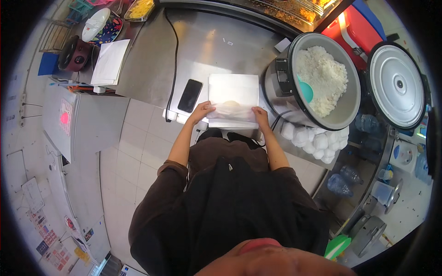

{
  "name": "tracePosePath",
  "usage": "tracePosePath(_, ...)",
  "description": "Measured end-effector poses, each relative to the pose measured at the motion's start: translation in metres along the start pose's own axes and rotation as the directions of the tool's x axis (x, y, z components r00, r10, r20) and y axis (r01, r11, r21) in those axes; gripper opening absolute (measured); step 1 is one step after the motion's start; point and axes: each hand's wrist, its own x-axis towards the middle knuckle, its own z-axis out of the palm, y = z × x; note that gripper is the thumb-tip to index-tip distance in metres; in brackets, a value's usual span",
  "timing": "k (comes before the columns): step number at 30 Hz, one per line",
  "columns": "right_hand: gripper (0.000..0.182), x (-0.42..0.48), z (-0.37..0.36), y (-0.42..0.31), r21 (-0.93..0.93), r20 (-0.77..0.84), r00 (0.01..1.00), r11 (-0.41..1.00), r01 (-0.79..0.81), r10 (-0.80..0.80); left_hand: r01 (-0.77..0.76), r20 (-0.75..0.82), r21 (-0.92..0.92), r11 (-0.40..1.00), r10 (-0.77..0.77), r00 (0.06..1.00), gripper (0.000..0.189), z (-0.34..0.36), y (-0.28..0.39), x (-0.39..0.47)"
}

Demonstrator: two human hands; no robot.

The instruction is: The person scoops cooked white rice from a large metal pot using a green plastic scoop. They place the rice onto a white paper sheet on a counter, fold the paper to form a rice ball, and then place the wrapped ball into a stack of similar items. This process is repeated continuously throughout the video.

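Note:
My left hand pinches the left end of a thin white wrapping sheet, and my right hand pinches its right end. The sheet's near edge is folded up over a pale rounded lump, probably rice, which shows faintly through it. Beneath lies a stack of white paper sheets on the steel table. To the right stands a large rice cooker holding cooked rice and a turquoise scoop. Several white wrapped bundles are piled below the cooker.
A black smartphone lies left of the paper, beside a black cable and a white power strip. The cooker's round lid stands open at right. Behind it is a red cool box. A lit food display borders the far edge.

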Motion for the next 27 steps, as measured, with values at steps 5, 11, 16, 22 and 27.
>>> tracePosePath(5, 0.026, 0.002, 0.008, -0.024, -0.433, -0.022, 0.998, 0.899, -0.07, 0.067, -0.019, -0.245, 0.264, 0.964, 0.086, 0.966, 0.012, -0.013, -0.052, 0.009)
tracePosePath(11, 0.045, 0.036, 0.033, -0.066, -0.794, -0.002, 0.776, 0.472, 0.382, -0.631, -0.012, -0.13, 0.982, 0.188, 0.719, 0.683, 0.023, 0.051, -0.005, -0.029)
tracePosePath(16, 0.063, 0.067, 0.047, -0.125, -0.907, 0.22, 0.957, 0.321, 0.273, -0.191, -0.333, 0.365, 0.93, -0.152, 0.449, 0.816, 0.07, 0.092, -0.009, -0.051)
tracePosePath(22, 0.065, 0.094, 0.085, -0.127, -0.892, 0.407, 0.903, 0.153, 0.425, -0.135, -0.314, 0.301, 0.948, -0.044, 0.441, 0.845, 0.078, 0.103, -0.004, -0.048)
tracePosePath(27, 0.018, 0.07, 0.092, -0.126, -0.784, 0.44, 0.86, 0.356, 0.508, -0.257, -0.257, 0.268, 0.962, -0.088, 0.462, 0.846, 0.079, 0.112, -0.013, -0.042)
